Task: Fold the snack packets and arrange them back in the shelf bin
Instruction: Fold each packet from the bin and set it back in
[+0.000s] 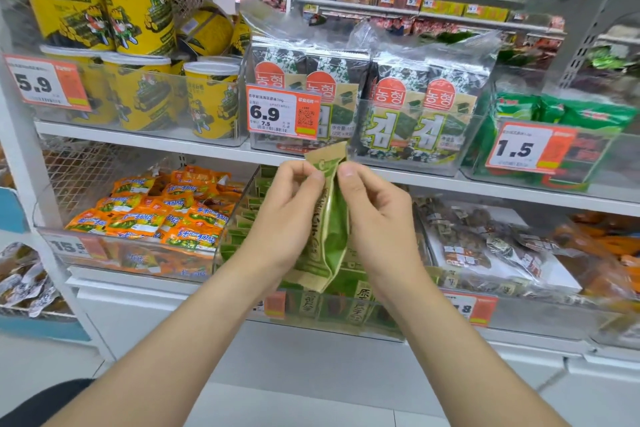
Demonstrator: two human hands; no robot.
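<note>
both hands, left (289, 215) and right (375, 218), pinch a green packet (327, 225) upright above its bin (346, 319); folding underway, likely next creasing it flat, then binning.

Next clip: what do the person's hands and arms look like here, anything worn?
The left forearm and right forearm are bare to the frame edge, no sleeves in view. The left hand and right hand wear no gloves, rings, watch or bands. The thumbnails look short and plain.
</note>
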